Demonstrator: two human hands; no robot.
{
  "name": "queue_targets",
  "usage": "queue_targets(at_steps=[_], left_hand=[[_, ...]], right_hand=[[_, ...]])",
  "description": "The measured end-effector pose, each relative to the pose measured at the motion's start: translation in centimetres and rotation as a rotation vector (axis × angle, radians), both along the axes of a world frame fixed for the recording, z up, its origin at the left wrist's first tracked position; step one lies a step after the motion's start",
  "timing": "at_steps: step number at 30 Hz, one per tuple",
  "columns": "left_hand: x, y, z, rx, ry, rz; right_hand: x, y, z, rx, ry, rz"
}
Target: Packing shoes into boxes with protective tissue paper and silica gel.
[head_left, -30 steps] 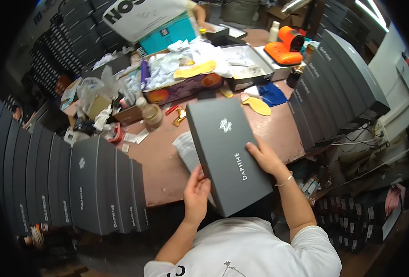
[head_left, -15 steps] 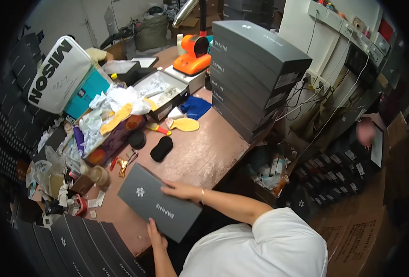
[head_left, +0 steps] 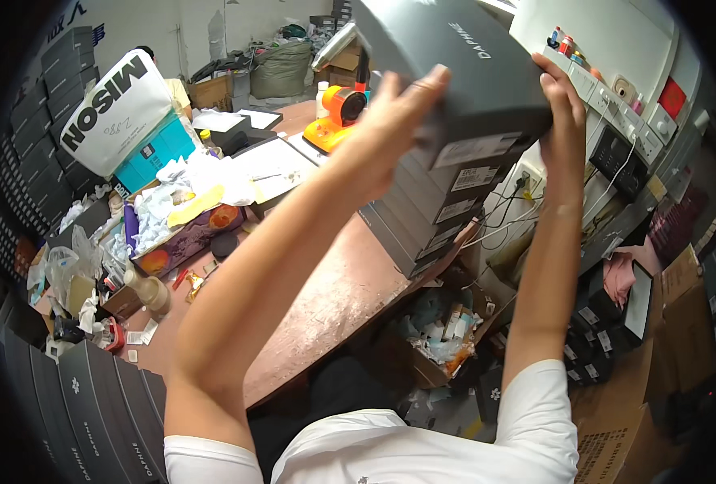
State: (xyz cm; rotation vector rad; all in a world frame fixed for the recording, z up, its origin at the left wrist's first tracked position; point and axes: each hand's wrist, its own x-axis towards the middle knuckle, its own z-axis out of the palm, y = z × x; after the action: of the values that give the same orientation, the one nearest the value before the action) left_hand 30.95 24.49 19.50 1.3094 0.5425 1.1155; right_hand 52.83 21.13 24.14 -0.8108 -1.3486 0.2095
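A dark grey shoe box [head_left: 487,89] is held up between my two raised hands at the top of a tall stack of shoe boxes [head_left: 406,210]. My left hand [head_left: 398,133] grips its left side and looks slightly blurred. Against its right side, my right hand [head_left: 564,121] has its fingers curled over the edge. A white label shows on the end of the box facing me. Whether the box rests on the stack or hangs just above it, I cannot tell.
The pinkish table [head_left: 326,298] runs under the stack. On it are an orange device [head_left: 338,121], a patterned box heaped with paper [head_left: 188,238] and a beige bottle [head_left: 148,292]. More shoe boxes [head_left: 92,411] stand at lower left. A litter-filled carton [head_left: 447,339] sits below the table's right edge.
The shoe box has risen from the table's near edge up to the top of the stack at the right, carried in both hands. Both arms now reach forward, and the view has shifted.
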Motion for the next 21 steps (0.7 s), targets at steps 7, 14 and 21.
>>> queue_targets(at_steps=[7,14,21], left_hand=[[-0.9,-6.8,-8.8,0.574,0.529,-0.384],[-26.7,-20.7,-11.2,0.386,0.748,0.119],[-46.6,-39.4,-17.0,-0.536,1.605,1.518]], right_hand=[[15.8,9.5,-2.1,-0.368,0.193,0.349],[17.7,10.2,1.2,0.035,-0.247,-0.882],[-19.8,-1.0,-9.5,0.019,-0.612,0.377]])
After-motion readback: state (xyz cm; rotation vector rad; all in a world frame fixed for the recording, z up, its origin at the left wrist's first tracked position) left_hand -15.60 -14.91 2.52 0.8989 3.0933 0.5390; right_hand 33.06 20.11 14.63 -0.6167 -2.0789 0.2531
